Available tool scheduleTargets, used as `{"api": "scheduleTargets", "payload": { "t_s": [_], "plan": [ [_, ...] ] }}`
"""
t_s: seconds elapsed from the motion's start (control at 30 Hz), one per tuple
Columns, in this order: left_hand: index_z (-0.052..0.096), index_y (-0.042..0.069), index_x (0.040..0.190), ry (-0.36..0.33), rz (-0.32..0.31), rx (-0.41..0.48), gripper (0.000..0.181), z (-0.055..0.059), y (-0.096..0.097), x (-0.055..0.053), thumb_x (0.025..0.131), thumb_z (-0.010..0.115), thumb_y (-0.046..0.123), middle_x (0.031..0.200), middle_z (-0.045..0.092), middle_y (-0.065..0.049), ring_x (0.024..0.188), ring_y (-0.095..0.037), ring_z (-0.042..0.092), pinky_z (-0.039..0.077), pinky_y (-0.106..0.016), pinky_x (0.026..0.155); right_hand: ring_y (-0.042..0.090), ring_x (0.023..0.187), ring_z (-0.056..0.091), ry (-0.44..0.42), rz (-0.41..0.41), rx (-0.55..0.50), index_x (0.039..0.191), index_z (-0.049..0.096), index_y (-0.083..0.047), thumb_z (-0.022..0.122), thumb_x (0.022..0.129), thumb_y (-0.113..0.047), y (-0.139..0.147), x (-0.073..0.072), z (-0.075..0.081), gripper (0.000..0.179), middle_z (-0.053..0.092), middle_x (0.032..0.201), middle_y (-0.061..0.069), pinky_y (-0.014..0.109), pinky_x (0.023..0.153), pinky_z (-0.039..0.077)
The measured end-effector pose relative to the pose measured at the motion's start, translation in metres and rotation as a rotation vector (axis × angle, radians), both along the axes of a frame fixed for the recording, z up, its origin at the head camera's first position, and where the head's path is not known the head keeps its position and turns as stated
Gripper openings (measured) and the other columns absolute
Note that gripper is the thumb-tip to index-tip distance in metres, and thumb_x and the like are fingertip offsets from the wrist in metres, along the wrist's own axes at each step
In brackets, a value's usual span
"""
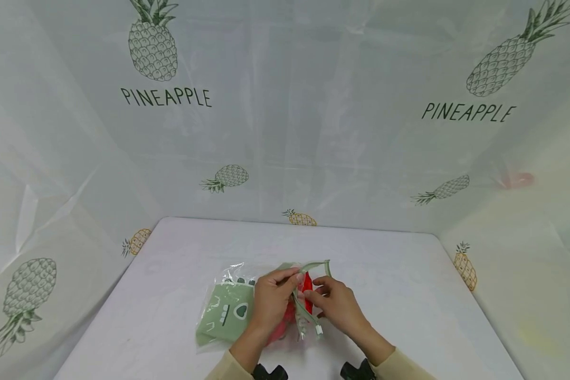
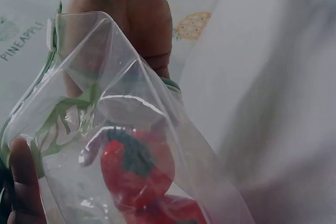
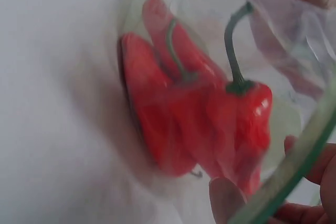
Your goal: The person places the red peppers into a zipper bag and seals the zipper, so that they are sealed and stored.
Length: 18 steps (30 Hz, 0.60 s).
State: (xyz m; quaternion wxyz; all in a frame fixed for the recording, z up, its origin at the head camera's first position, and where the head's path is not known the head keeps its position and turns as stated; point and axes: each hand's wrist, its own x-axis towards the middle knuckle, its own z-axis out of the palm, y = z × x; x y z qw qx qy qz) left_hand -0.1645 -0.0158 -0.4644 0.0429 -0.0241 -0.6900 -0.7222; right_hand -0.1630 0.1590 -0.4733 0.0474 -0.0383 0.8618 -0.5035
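Observation:
A clear plastic zip bag (image 1: 235, 274) with a green cartoon face lies on the table, its green-edged mouth raised towards the right. My left hand (image 1: 272, 301) pinches the bag near that mouth. My right hand (image 1: 334, 303) is at the opening and holds a red pepper (image 3: 252, 114) with a long green stem between thumb and fingers. More red peppers (image 3: 157, 114) lie beside it, seen through the plastic. In the left wrist view, a red pepper (image 2: 136, 171) shows behind the clear wall, and my left thumb (image 2: 23, 177) presses the green-edged rim.
The white table (image 1: 385, 269) extends on both sides of the bag and behind it. A pale curtain (image 1: 285, 105) with pineapple prints hangs round the table's back and sides. Two black objects (image 1: 358, 369) show at the wrists.

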Motion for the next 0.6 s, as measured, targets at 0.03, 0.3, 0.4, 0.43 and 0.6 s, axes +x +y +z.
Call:
{"api": "scheduleTargets", "payload": {
  "t_s": [0.03, 0.3, 0.4, 0.43, 0.6],
  "plan": [
    [0.083, 0.009, 0.114, -0.005, -0.004, 0.004, 0.022, 0.000, -0.001, 0.000, 0.094, 0.081, 0.019, 0.111, 0.080, -0.010, 0.087, -0.008, 0.071, 0.060, -0.018, 0.075, 0.021, 0.072, 0.075, 0.005, -0.013, 0.005, 0.123, 0.068, 0.003, 0.079, 0.095, -0.031, 0.002, 0.000, 0.001, 0.045, 0.075, 0.097, 0.012, 0.031, 0.056, 0.063],
    [0.080, 0.005, 0.117, -0.049, -0.049, 0.055, 0.026, -0.001, -0.003, 0.003, 0.095, 0.080, 0.018, 0.102, 0.078, -0.014, 0.070, -0.012, 0.072, 0.060, -0.020, 0.068, 0.022, 0.072, 0.073, 0.032, -0.141, 0.013, 0.102, 0.076, -0.002, 0.073, 0.100, -0.024, 0.029, -0.014, 0.018, 0.022, 0.074, 0.086, 0.012, 0.034, 0.063, 0.065],
    [0.080, 0.003, 0.117, -0.044, -0.054, 0.069, 0.026, -0.001, -0.003, 0.003, 0.094, 0.080, 0.016, 0.102, 0.078, -0.015, 0.068, -0.011, 0.072, 0.060, -0.020, 0.067, 0.020, 0.077, 0.073, 0.017, -0.180, 0.005, 0.101, 0.077, -0.002, 0.070, 0.102, -0.026, 0.041, -0.024, 0.023, 0.025, 0.075, 0.090, 0.013, 0.036, 0.070, 0.066],
    [0.079, 0.002, 0.117, -0.044, -0.056, 0.073, 0.026, -0.002, -0.003, 0.002, 0.094, 0.080, 0.015, 0.102, 0.078, -0.016, 0.067, -0.011, 0.072, 0.060, -0.020, 0.066, 0.020, 0.078, 0.074, 0.005, -0.188, -0.005, 0.101, 0.077, -0.001, 0.070, 0.103, -0.026, 0.045, -0.028, 0.024, 0.026, 0.075, 0.092, 0.014, 0.037, 0.073, 0.066],
    [0.080, 0.003, 0.116, -0.044, -0.055, 0.068, 0.025, -0.003, -0.003, 0.003, 0.094, 0.080, 0.014, 0.100, 0.078, -0.015, 0.067, -0.011, 0.072, 0.060, -0.020, 0.066, 0.024, 0.088, 0.076, -0.117, -0.141, -0.103, 0.110, 0.074, 0.006, 0.065, 0.105, -0.031, 0.058, -0.045, 0.030, 0.038, 0.077, 0.103, 0.019, 0.040, 0.084, 0.065]
  ]
}}
